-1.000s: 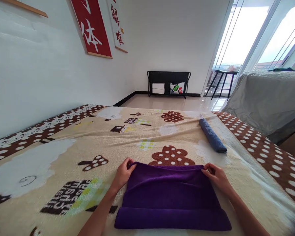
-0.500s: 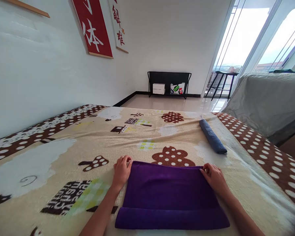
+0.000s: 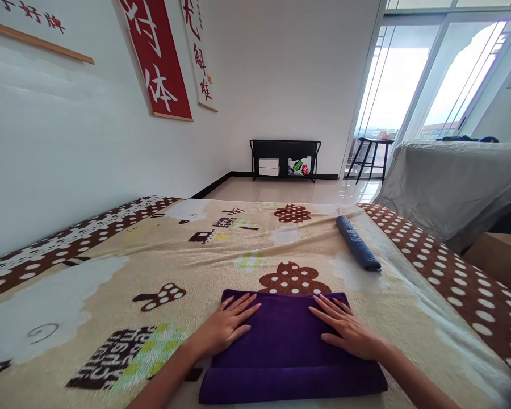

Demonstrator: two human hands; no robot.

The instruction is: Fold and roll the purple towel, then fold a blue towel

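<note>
A rolled blue towel (image 3: 357, 242) lay right of centre on the patterned blanket (image 3: 111, 272); a black rack (image 3: 285, 159) stood at upper centre.

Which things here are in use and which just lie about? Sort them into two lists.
In use:
left hand, flat on the purple towel
right hand, flat on the same towel
patterned blanket under it

Lying about:
rolled blue towel
black rack
grey-covered furniture

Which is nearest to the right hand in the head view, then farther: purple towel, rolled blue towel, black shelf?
1. Purple towel: directly under the right hand.
2. Rolled blue towel: beyond it, on the blanket's right side.
3. Black shelf: against the far wall.
</note>
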